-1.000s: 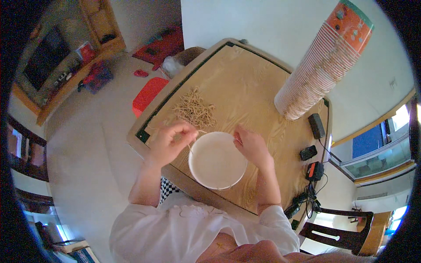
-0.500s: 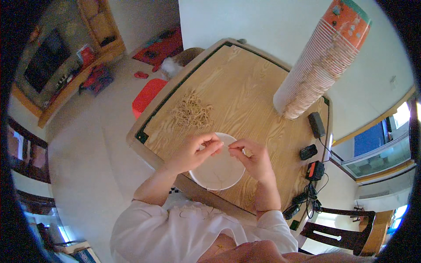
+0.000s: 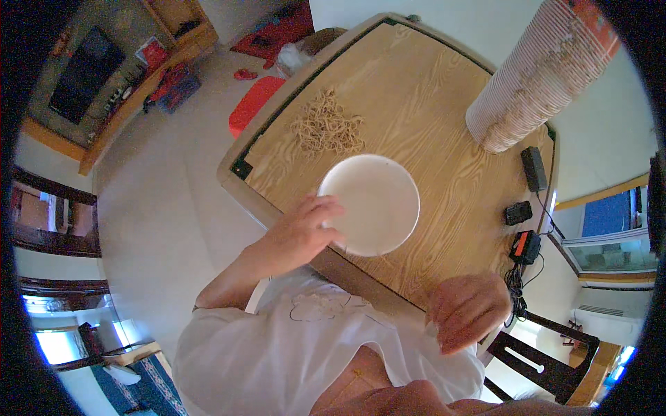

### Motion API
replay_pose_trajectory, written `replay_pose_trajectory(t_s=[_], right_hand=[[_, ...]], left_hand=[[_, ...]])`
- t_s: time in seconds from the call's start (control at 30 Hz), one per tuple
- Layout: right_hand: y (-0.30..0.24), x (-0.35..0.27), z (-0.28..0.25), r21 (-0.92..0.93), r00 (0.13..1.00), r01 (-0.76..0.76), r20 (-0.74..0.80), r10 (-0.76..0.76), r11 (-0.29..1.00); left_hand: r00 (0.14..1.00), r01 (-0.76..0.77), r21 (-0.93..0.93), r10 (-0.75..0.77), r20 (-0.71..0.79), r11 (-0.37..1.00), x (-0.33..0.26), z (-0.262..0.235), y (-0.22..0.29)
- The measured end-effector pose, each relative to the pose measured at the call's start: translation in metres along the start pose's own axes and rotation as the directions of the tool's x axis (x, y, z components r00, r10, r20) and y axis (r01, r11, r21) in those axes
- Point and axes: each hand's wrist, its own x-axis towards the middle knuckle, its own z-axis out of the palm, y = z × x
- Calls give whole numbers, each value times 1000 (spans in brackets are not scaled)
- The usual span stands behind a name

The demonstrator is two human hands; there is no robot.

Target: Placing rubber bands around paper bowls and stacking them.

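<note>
Our left hand point(image 3: 300, 236) rested on the near left rim of the white bowl point(image 3: 370, 204), with the fingers curled over the edge and touching it. The bowl sat flat on the wooden counter point(image 3: 444, 118), close to the near edge. It was round, so it had no long side. From the left hand's grip the bowl lay just to the right and a little farther away. Our right hand point(image 3: 468, 310) was down at the near edge of the counter, well apart from the bowl, with its fingers curled in. We could not tell if it held something small. The left hand was much nearer to the bowl. A loose heap of tan rubber bands point(image 3: 326, 126) lay on the counter beyond the bowl, to the far left. A tall stack of paper cups point(image 3: 538, 76) stood at the far right. Small black boxes and cords point(image 3: 522, 208) lay along the right side.
</note>
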Motion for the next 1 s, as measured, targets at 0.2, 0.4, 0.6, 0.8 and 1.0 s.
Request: replay_pose_trajectory(t_s=[0.2, 0.4, 0.6, 0.8, 1.0], right_hand=[[22, -19, 30, 219, 871, -352, 432, 233, 910], [14, 5, 17, -530, 901, -332, 68, 429, 780], [23, 14, 19, -562, 880, -402, -21, 474, 723], [28, 13, 20, -561, 839, -471, -47, 542, 681], [36, 10, 20, -607, 851, -424, -12, 525, 673]], left_hand=[[980, 88, -2, -87, -177, 996, 8, 3, -7], [821, 472, -686, -560, 114, 553, -43, 43, -22], [806, 457, -845, -531, 262, 277, -27, 73, -3], [776, 315, -918, -622, 103, 240, -19, 95, 1], [674, 430, -903, -668, 314, 9, -13, 76, 13]])
